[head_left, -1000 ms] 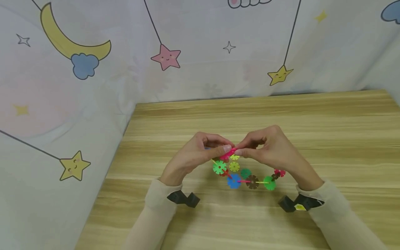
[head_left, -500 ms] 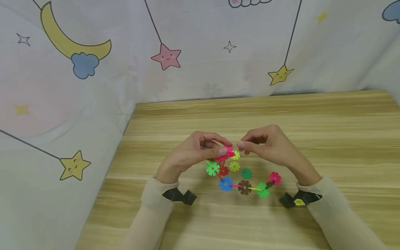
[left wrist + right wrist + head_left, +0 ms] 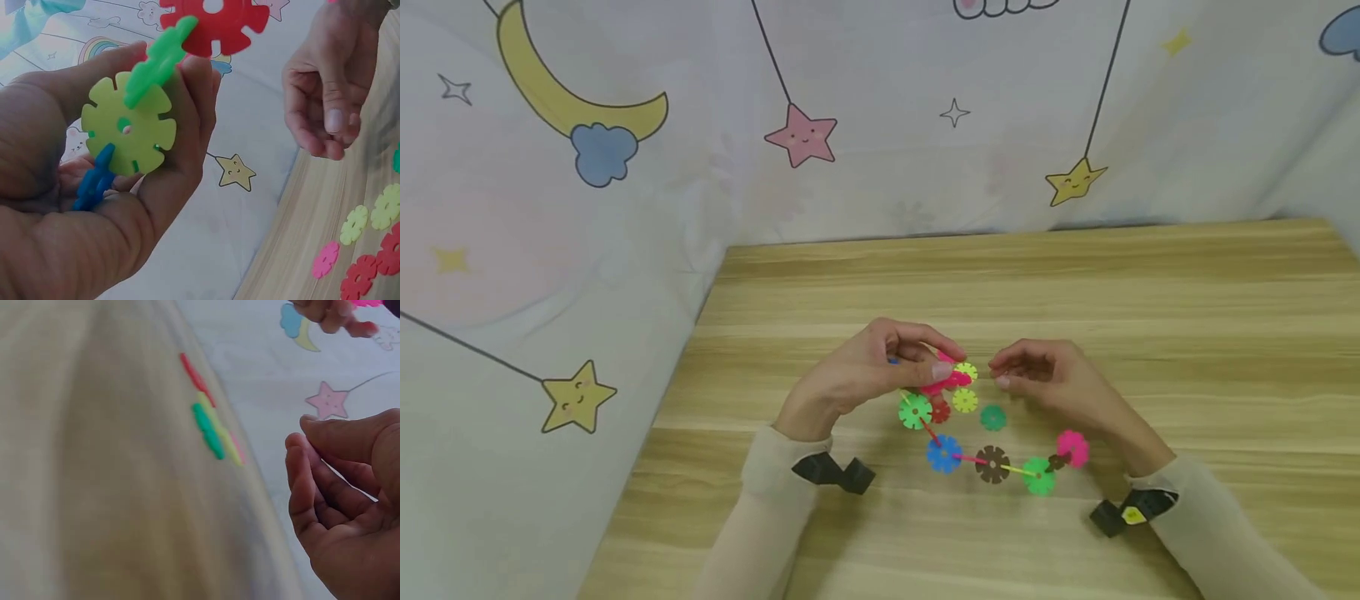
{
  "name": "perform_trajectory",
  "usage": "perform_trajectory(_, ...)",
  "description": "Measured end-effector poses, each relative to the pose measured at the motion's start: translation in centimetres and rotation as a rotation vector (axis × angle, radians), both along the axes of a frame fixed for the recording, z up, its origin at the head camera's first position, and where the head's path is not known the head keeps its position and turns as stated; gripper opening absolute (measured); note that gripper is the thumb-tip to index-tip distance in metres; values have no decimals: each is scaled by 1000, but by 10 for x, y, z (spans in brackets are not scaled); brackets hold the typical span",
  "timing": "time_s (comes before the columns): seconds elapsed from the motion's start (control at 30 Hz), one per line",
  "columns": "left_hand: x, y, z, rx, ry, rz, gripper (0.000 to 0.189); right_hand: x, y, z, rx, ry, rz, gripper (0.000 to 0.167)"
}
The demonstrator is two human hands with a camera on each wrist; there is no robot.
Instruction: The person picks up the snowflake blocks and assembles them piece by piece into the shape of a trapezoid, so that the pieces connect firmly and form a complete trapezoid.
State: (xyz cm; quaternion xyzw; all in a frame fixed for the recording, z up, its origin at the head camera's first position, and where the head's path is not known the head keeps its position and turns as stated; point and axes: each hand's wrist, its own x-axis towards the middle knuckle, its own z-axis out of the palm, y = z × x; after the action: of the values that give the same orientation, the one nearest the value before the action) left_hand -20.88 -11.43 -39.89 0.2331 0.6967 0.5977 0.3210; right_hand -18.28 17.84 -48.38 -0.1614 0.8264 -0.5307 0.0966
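Note:
My left hand (image 3: 865,375) pinches a pink notched plastic disc (image 3: 951,382) at one end of a chain of interlocking snowflake discs. From there the chain hangs in a curve past a blue disc (image 3: 944,454), a brown disc (image 3: 992,464) and a green disc (image 3: 1039,476) to another pink disc (image 3: 1072,448). The left wrist view shows a yellow disc (image 3: 128,140), a blue disc (image 3: 94,181) and a red disc (image 3: 215,47) joined close by the palm. My right hand (image 3: 1052,375) holds nothing; its fingers are loosely bent, a little right of the held end.
Several loose discs lie on the wooden table (image 3: 1225,350) beyond the chain, among them a yellow disc (image 3: 965,401), a teal disc (image 3: 993,417) and a red disc (image 3: 939,410). A printed curtain (image 3: 887,67) stands behind the table and along its left.
My right hand has let go of the pink disc near the left fingers and moved away to the right and nearer. The chain's free end has dropped toward the front.

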Motion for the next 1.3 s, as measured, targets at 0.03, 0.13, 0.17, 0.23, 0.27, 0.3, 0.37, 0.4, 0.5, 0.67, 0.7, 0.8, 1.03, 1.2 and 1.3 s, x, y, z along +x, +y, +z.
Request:
perform_trajectory(0.03,0,0,0,5,3,0,27,2,-1,-4,14,14,9,20)
perform_trajectory(0.13,0,-1,1,20,9,0,27,10,-4,-11,53,51,44,21)
perform_trajectory(0.17,0,-1,1,24,11,-1,27,12,-5,-13,64,64,57,22)
perform_trajectory(0.23,-1,0,1,28,12,-1,27,16,-7,-14,74,81,77,26)
perform_trajectory(0.27,-1,1,2,26,13,0,27,17,-8,-14,78,94,88,29)
perform_trajectory(0.3,-1,1,2,24,12,0,26,18,-8,-14,87,109,98,32)
perform_trajectory(0.37,-2,3,2,19,8,3,26,19,-9,-15,112,145,114,36)
perform_trajectory(0.4,-2,3,1,16,6,5,26,19,-10,-15,123,161,118,38)
perform_trajectory(0.5,-2,4,1,17,1,12,26,19,-11,-16,158,203,126,41)
perform_trajectory(0.67,-2,3,0,18,5,17,27,19,-10,-17,121,156,97,33)
perform_trajectory(0.7,-2,3,-1,16,8,18,27,19,-9,-16,110,132,82,29)
perform_trajectory(0.8,-2,2,-1,14,16,21,26,17,-4,-15,67,54,28,20)
perform_trajectory(1.03,-2,0,0,-6,17,41,25,9,9,-11,-1,41,-22,13)
perform_trajectory(1.2,-1,-1,0,-3,17,41,27,8,10,-10,-44,118,-17,10)
perform_trajectory(1.3,-1,-1,-1,-2,20,39,29,8,9,-9,-90,83,-8,10)
